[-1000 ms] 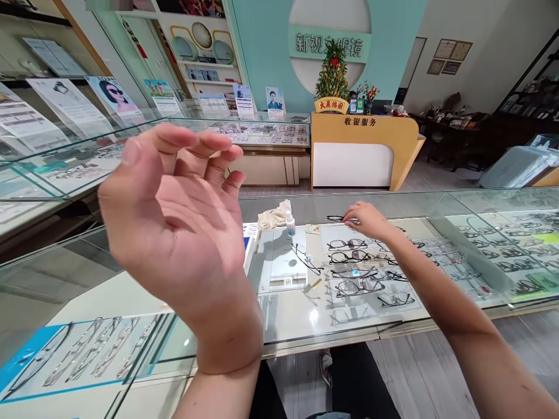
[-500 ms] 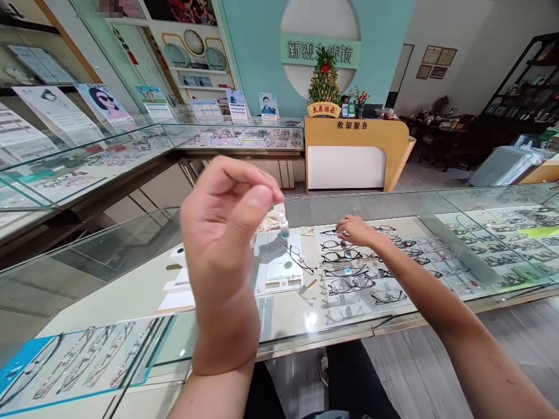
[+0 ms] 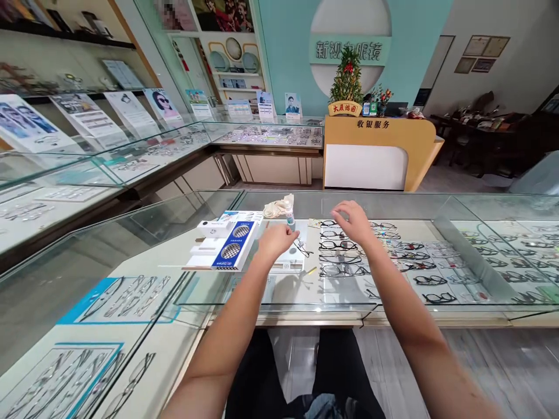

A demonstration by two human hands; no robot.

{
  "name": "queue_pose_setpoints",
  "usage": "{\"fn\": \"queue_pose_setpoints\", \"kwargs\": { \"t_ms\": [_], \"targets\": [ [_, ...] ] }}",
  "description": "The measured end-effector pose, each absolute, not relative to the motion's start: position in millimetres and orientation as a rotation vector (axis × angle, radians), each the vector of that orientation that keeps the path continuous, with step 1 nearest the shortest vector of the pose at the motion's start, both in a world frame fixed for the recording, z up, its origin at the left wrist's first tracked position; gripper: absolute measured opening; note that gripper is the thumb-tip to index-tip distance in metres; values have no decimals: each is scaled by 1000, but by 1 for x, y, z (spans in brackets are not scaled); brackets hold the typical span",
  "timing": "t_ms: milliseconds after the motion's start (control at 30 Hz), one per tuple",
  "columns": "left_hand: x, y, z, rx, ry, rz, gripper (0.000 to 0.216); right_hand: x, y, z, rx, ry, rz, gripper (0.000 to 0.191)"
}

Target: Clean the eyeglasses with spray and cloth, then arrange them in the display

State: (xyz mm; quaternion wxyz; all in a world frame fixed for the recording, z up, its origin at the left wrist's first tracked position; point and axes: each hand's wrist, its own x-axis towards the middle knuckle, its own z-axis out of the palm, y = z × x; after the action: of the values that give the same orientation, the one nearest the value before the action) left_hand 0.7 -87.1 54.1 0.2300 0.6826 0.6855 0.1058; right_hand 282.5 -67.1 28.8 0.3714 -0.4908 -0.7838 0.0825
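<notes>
Scene: optical shop, glass worktop (image 3: 305, 302) with display cases below.
Left hand: left hand (image 3: 276, 241) reached forward over the worktop, fingers curled together, tips just beside a loose pair of glasses (image 3: 301, 248) lying on a white tray (image 3: 286, 265); could not tell whether it pinched the frame or only touched it.
Right hand: right hand (image 3: 353, 223) hovered low over the rows of frames (image 3: 338, 256), fingers loosely spread, palm down, holding nothing as far as visible.
Thing in hand's reach: loose pair of glasses lay flat, temples partly open, near the small spray bottle (image 3: 290, 220).
Nearby: crumpled cloth (image 3: 276, 206) behind the bottle; blue-and-white boxes (image 3: 227, 241) to the left of the tray (stacked on a stand).
Progress: judged early, the loose pair was not lifted, cloth and bottle looked untouched, frames in rows lay in order.
Left to do: picking up a pair and any handling of it, none of that shown done.
Background: yellow cashier desk (image 3: 375, 154), well apart.
</notes>
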Motion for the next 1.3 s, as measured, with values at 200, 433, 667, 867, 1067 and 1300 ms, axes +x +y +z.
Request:
{"fn": "queue_pose_setpoints", "kwargs": {
  "t_ms": [200, 433, 667, 867, 1067, 1300],
  "targets": [
    [12, -81, 4, 1727, 1991, 254, 38, 288, -65, 10, -1377, -2027, 131, 32],
    [12, -70, -8, 1657, 2036, 344, 28, 284, -64, 7, -1377, -2011, 167, 27],
    [-16, -77, 10, 1841, 1842, 473, 25, 282, -64, 6, -1277, -1899, 285, 26],
    [-19, -45, 30, 2357, 1236, 1025, 30, 285, -60, 12, -1101, -1455, 995, 49],
    [10, -25, 22, 2819, 882, 1226, 42, 278, -64, 18, -1095, -1322, 1375, 76],
    [28, -43, -3, 2906, 689, 1427, 33, 261, -78, 20, -1083, -1361, 1450, 64]
  ]
}}
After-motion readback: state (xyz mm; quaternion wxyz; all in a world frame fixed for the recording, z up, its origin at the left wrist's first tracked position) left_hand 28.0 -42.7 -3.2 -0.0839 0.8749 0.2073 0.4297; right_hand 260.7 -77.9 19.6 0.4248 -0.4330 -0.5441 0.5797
